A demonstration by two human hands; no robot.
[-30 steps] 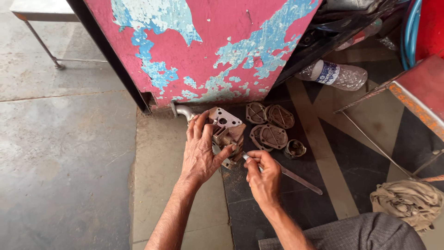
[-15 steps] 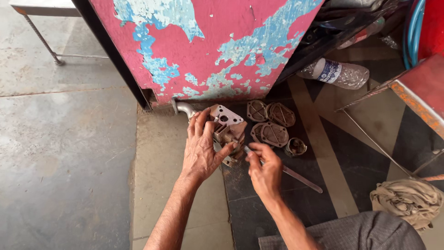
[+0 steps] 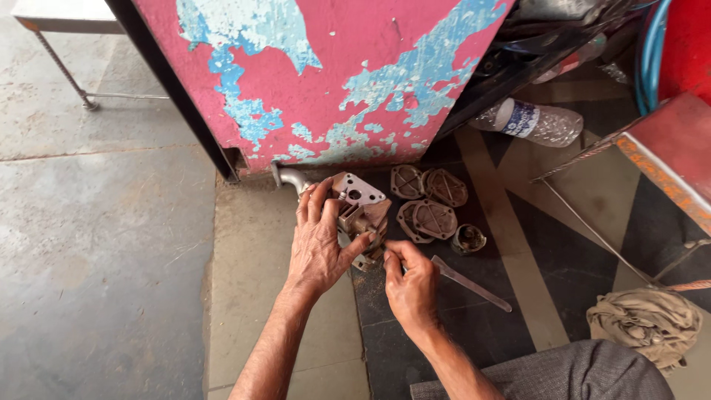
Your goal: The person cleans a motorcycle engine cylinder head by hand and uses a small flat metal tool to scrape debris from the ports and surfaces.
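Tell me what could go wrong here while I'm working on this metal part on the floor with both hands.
The left hand steadies the rusty metal housing loosely on the floor; it might slip as the right hand works at its lower edge. The loose round covers and small cup-shaped part lie close by and could get knocked away. The flat metal strip beside the right hand may scrape fingers.

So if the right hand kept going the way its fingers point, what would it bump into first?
Probably the rusty metal part that the left hand steadies on the floor. The right hand points up and left at it, fingertips nearly touching; depth is hard to judge.
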